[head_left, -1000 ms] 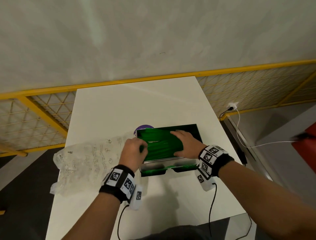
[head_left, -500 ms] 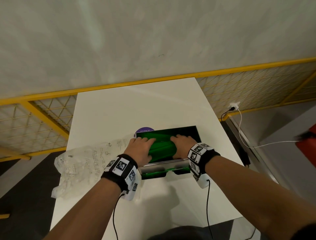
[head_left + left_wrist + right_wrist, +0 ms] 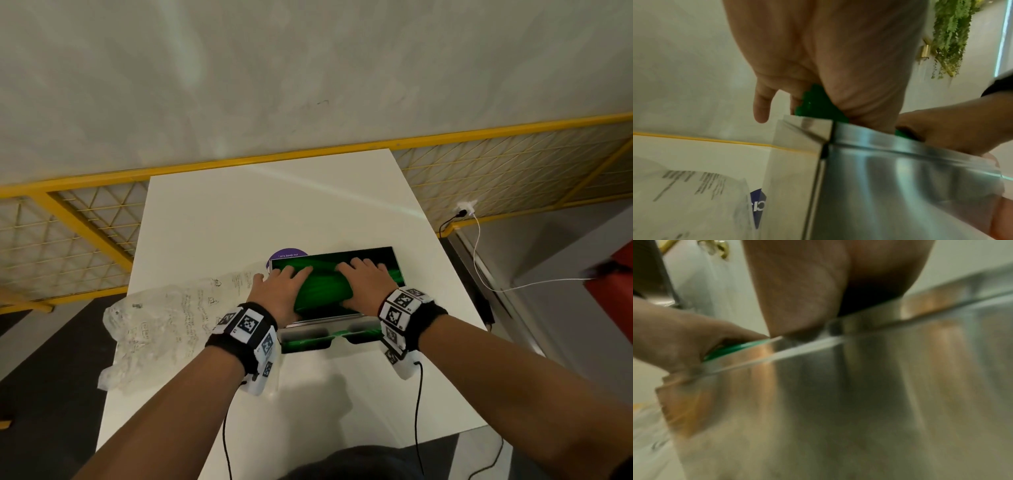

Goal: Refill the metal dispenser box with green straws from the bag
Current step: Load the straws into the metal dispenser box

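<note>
A: What are the hands doing now?

B: The left hand (image 3: 281, 291) and the right hand (image 3: 364, 286) both lie palm-down on the mound of green straws (image 3: 323, 291) in the open top of the metal dispenser box (image 3: 325, 317), fingers spread and fairly straight. They press rather than grasp; neither is curled round anything.

A: And a second ago?

B: The left hand was bunched at the left end of the box, and the right lay flat across the middle. Since then the left has flattened out and both have drawn to either side of the heap. I read that as the straws being already in and now levelled, so the refill looks nearly done.

A: Where is the bag?

B: The clear plastic bag (image 3: 164, 329) lies crumpled on the white surface (image 3: 308, 212), just left of the box, its mouth end reaching the left hand. It looks emptied, though I cannot be sure.

A: Counts?

B: Two hands, one box, one bag, one purple round sticker (image 3: 289, 256) peeping out behind the box. The straws are too many and too blurred to count; some green shows through the two front openings below.
</note>
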The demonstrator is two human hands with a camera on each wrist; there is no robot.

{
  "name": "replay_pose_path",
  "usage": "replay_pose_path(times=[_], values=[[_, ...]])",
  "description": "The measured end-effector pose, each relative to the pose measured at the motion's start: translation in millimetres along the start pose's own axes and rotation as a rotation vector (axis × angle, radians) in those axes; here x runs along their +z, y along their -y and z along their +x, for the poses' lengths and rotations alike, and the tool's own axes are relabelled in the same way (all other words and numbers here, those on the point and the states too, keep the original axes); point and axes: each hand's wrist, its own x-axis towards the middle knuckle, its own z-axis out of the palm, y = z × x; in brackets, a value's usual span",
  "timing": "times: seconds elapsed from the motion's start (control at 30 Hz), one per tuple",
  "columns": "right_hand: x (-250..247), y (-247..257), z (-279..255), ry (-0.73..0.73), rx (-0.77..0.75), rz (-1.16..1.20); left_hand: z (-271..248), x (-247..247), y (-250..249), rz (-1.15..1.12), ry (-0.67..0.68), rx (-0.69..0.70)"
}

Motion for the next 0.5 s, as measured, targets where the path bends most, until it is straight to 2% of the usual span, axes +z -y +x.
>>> replay_pose_path(times=[0.1, 0.2, 0.27, 0.37, 0.5], values=[[0.7, -9.0, -4.4, 0.096, 0.005, 0.34, 5.2, 1.9, -0.9, 0.067, -0.004, 0.003], [-2.0, -19.2, -11.6, 0.041, -0.031, 0.481, 10.0, 5.9, 1.5, 0.045, 0.0, 0.025], [-2.0, -25.0, -15.2, -0.002, -0.033, 0.449, 10.7, 7.0, 3.9, -0.006, -0.008, 0.037], [1.7, -27.9, -16.7, 0.086, 0.03, 0.278, 9.2, 7.5, 4.5, -0.014, -0.018, 0.037], [-2.2, -24.4, -6.6, 0.17, 0.066, 0.096, 10.6, 6.5, 0.1, 0.098, 0.029, 0.013]])
